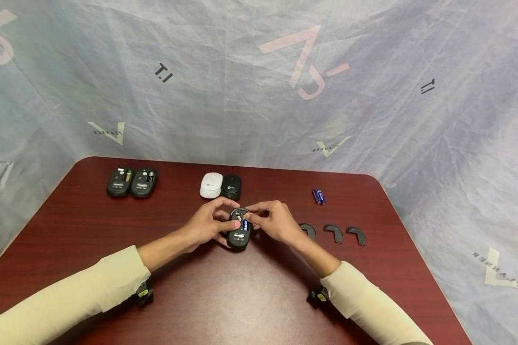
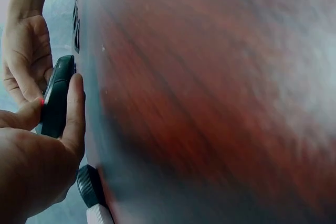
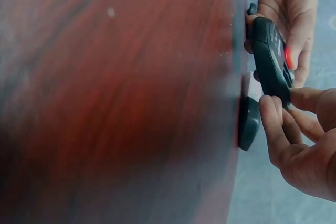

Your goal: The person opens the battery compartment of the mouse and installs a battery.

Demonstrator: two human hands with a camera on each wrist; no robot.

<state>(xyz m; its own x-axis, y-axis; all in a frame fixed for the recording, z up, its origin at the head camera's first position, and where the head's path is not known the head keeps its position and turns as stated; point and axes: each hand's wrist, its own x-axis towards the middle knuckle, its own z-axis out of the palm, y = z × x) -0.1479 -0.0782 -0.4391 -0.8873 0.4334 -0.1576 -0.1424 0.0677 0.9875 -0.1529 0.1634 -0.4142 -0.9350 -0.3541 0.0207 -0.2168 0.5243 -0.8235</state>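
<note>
Your left hand [image 1: 200,225] grips the smooth, oval black mouse [image 1: 238,238], thumb across its upturned underside, while your right hand [image 1: 276,221] pinches its far right end beside a blue battery [image 1: 245,225]. You hold it over the middle of the glossy, red-grained bench [image 1: 224,297], wood running open toward you between inward-angled forearms [image 1: 166,248]; hooked black pieces [image 1: 337,233] lie right.

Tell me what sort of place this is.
Probably a makeshift tabletop workspace, most likely indoors: a dark red table, a printed cloth hanging behind it, and computer mice, loose batteries and detached covers laid out.
</note>
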